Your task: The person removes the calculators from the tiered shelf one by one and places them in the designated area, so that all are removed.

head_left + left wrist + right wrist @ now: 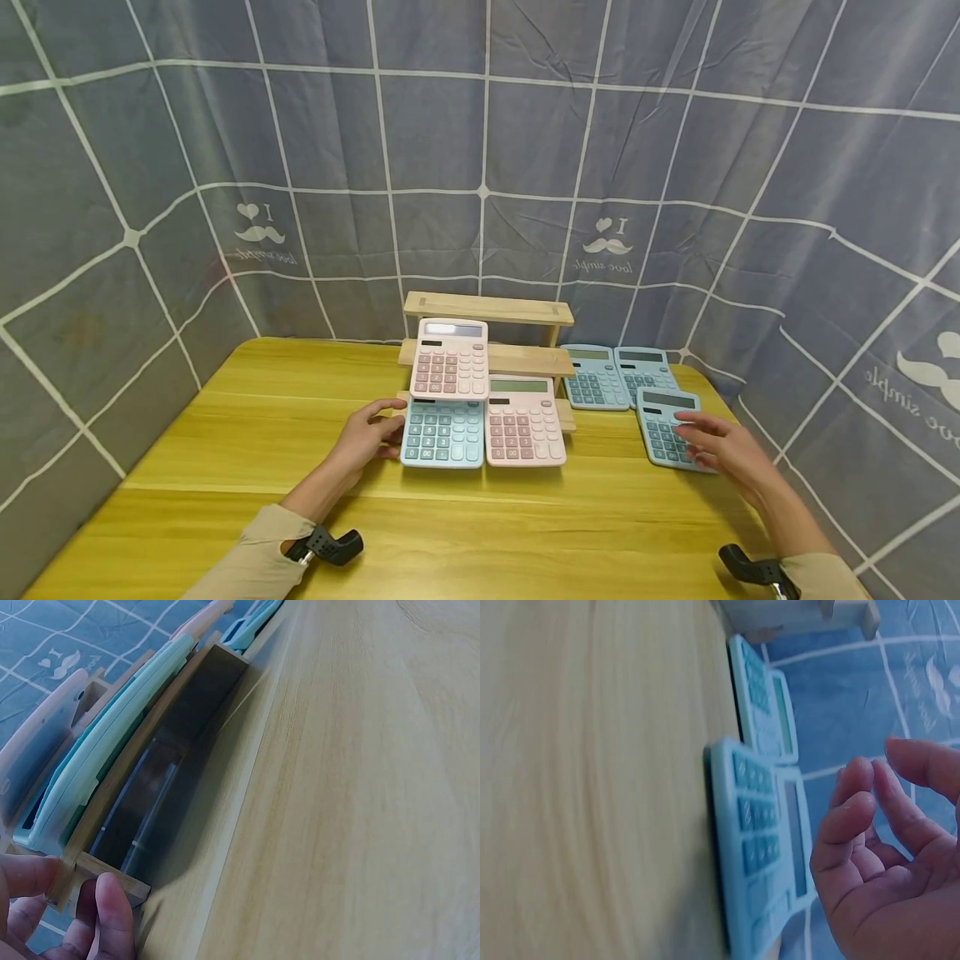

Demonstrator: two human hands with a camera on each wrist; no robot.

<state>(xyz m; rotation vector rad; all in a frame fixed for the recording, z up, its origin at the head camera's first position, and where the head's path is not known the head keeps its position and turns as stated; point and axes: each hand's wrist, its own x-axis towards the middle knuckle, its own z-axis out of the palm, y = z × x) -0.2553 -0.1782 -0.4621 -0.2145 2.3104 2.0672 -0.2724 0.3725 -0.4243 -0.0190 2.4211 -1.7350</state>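
Observation:
My left hand [367, 437] grips the left end of a tiered wooden stand [491, 308]; in the left wrist view its fingers [112, 911] curl about the stand's end piece [112, 876]. A blue calculator [442, 433] and a pink calculator [523, 425] lean side by side on the lower tier. Another pink calculator [450, 362] leans one tier up, behind the blue one. On the right, my right hand [727, 450] hovers over the near edge of a blue calculator [663, 429] lying on the table, its fingers loosely bent with nothing between them.
Two more blue calculators [596, 379] [645, 371] lie beside the stand's right end, at the back of the yellow wood-grain table [480, 533]. A grey curtain [435, 142] with white grid lines hangs behind the table and along both sides.

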